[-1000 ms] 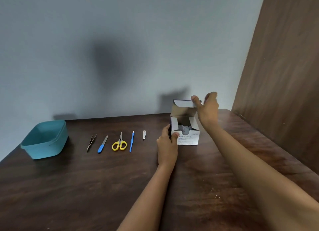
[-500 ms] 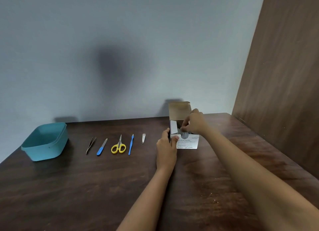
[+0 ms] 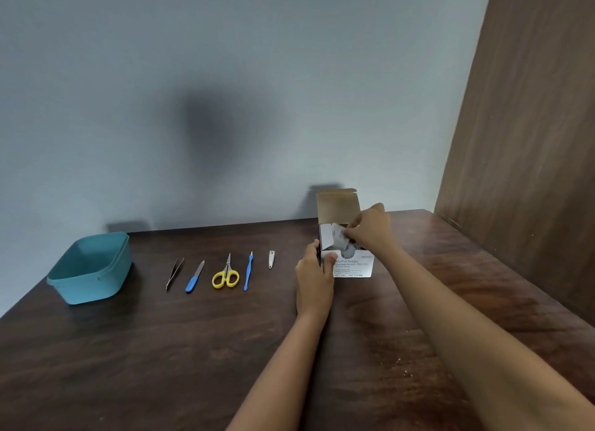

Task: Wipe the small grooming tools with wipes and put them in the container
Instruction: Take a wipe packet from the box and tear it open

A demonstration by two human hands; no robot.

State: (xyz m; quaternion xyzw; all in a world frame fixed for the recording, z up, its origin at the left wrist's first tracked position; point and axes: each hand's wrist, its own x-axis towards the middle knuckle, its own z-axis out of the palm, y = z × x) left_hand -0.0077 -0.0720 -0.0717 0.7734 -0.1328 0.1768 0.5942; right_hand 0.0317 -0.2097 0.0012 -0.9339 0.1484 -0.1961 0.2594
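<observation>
Over the cardboard box [image 3: 353, 265], right hand [image 3: 370, 229] pinches a foil wipe packet [image 3: 338, 234]; left hand [image 3: 314, 277] clasps box

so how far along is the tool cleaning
Done: only the white cardboard swab box is open. In hand: left hand steadies it while right hand pinches a white wipe packet. Left: all five tools, tweezers to nail clipper, lie unwiped; teal plastic container holds none.

An open white box of alcohol swabs [image 3: 353, 265] stands on the dark table, flap raised. To its left lie nail clippers [image 3: 271, 258], a blue-handled pick [image 3: 247, 271], yellow scissors [image 3: 226, 274], a blue-handled file [image 3: 194, 276] and tweezers [image 3: 174, 272], then an empty teal container [image 3: 91, 267].
</observation>
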